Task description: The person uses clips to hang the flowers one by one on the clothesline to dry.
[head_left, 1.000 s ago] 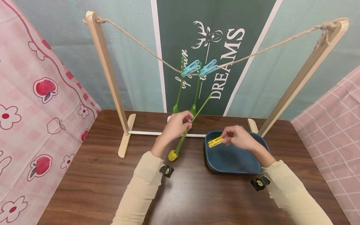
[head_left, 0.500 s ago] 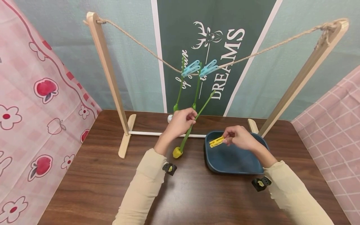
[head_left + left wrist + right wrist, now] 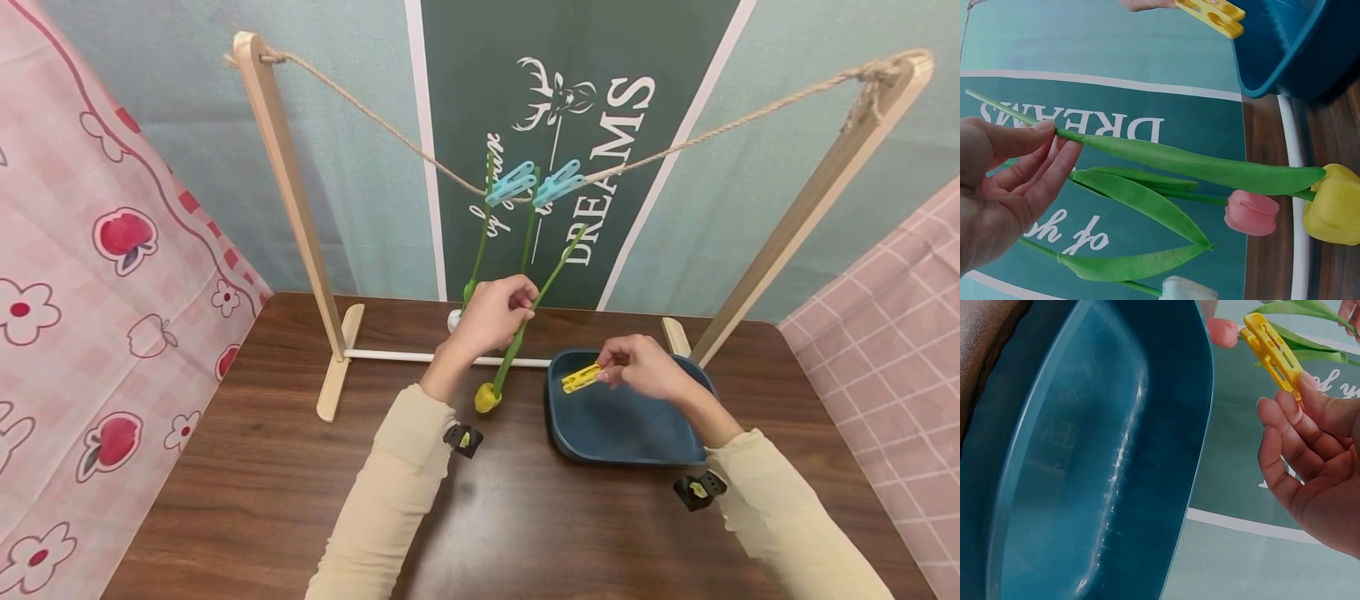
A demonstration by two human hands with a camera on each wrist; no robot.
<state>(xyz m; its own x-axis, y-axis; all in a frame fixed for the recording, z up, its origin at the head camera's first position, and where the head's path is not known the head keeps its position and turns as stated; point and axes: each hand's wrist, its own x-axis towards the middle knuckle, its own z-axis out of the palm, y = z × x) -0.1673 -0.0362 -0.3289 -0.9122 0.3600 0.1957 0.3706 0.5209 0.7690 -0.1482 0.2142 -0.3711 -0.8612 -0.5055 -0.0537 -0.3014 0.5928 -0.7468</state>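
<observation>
My left hand [image 3: 497,314] pinches the green stem of a yellow artificial tulip [image 3: 1334,206], whose flower hangs low over the table and whose stem end points up and right. Between thumb and fingertips, my right hand [image 3: 641,367] holds a yellow clothespin [image 3: 1272,356] above the blue basin [image 3: 630,442]. Behind the left hand, two light blue clothespins [image 3: 512,183] clip two upside-down tulips by their stems to a rope [image 3: 360,111]. One of these is a pink tulip [image 3: 1251,212], the other a white tulip [image 3: 1188,289].
The rope sags between two wooden posts [image 3: 288,192] [image 3: 810,200], joined low down by a white rod [image 3: 390,356]. All stand on a brown wooden table [image 3: 247,483]. Pink patterned cloth [image 3: 120,333] borders the left, pink tile-patterned cloth [image 3: 900,350] the right.
My left hand has moved right and slightly up and away, carrying the yellow tulip with it. The right hand with the clothespin has shifted only slightly right.
</observation>
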